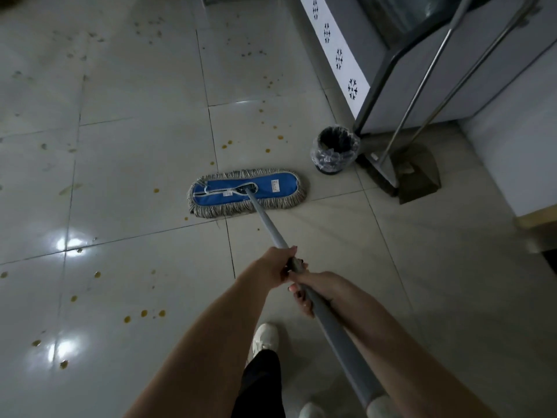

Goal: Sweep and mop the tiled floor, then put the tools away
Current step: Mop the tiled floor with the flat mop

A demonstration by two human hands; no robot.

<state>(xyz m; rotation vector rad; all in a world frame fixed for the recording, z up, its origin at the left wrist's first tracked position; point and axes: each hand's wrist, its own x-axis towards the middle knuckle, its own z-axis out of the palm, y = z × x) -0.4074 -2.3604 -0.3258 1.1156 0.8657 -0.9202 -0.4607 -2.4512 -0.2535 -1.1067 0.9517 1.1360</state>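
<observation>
A flat mop head [271,188], blue on top with a grey fringe, lies flat on the pale tiled floor [135,191] in the middle of the view. Its grey handle [268,224] slants back toward me. My left hand [275,267] is wrapped around the handle higher toward the head. My right hand [313,289] grips it just below, touching the left. Orange-brown spots [144,313] dot the tiles to the left and beyond the mop head.
A small bin with a plastic liner [334,150] stands right of the mop head. A broom and a dustpan [417,173] with metal handles lean against a grey cabinet [391,86] at the right. A white counter [518,164] edges the right. My shoes [265,339] are below.
</observation>
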